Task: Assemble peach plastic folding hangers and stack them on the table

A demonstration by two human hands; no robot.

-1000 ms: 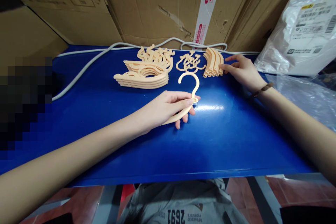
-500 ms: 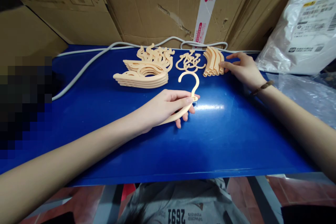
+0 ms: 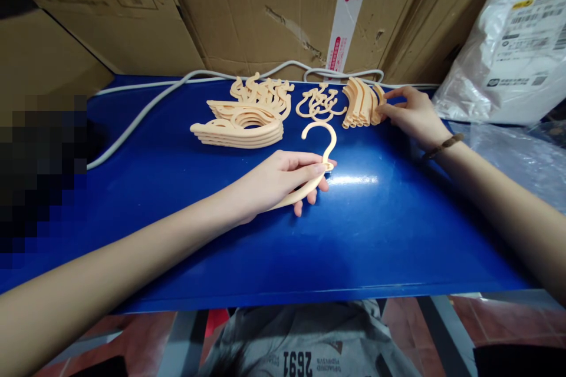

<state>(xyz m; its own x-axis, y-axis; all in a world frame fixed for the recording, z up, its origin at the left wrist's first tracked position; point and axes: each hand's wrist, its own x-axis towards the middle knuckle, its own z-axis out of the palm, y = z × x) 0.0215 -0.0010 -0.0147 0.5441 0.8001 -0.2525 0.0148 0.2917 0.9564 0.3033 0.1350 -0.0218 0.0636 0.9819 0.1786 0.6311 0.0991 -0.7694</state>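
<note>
My left hand (image 3: 287,179) is closed around a cream plastic hanger part (image 3: 305,190), a curved arm with a hook (image 3: 329,138) standing up at its end. The hook's open side faces left. At the back right, my right hand (image 3: 411,115) pinches one curved hanger arm (image 3: 380,105) between thumb and fingers. That piece stands slightly apart from a row of similar curved arms (image 3: 358,103). Left of the row lies a loose heap of small hooks (image 3: 319,103). Part of the held hanger piece is hidden under my left palm.
A stack of folded cream hangers (image 3: 241,132) sits on the blue table (image 3: 354,235), left of centre. A white cable (image 3: 145,112) runs along the back. Cardboard boxes (image 3: 260,12) wall off the rear. A white plastic-wrapped parcel (image 3: 508,59) stands at the right.
My right hand has shifted slightly right, drawing one curved arm away from the end of the row. My left hand and its hanger part have hardly moved.
</note>
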